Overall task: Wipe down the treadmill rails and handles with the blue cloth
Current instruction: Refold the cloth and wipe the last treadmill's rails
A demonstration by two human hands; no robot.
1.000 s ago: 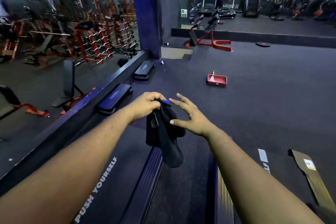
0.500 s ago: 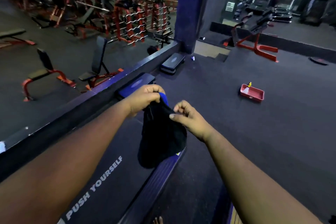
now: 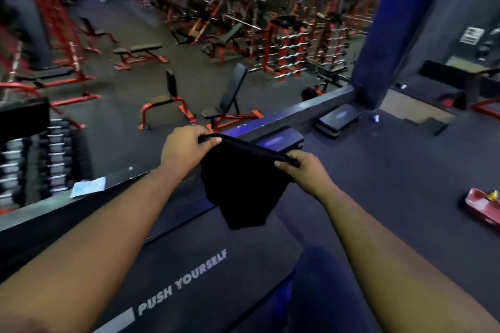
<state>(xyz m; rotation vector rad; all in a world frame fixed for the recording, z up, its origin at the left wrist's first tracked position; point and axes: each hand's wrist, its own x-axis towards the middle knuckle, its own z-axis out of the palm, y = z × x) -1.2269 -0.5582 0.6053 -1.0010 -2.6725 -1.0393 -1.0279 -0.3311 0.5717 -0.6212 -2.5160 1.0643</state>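
The cloth (image 3: 243, 186) looks almost black in this dim light and hangs spread out between my two hands. My left hand (image 3: 186, 150) pinches its upper left corner. My right hand (image 3: 303, 167) pinches the upper right corner. The top edge is pulled taut between them and the rest droops down. Below the cloth lies the treadmill belt (image 3: 189, 278) printed with "PUSH YOURSELF". The treadmill's side rail (image 3: 176, 213) runs along the belt's left edge. No handles are in view.
A grey ledge (image 3: 297, 113) with a mirror behind it runs diagonally on the left. Black step platforms (image 3: 338, 117) sit on the dark floor beside a blue pillar (image 3: 378, 35). A red tray (image 3: 484, 208) lies at the right. My knee (image 3: 319, 292) shows at the bottom.
My hands moved apart and spread the bunched cloth out wide; my right hand went from touching it to pinching a corner. The view swung left.
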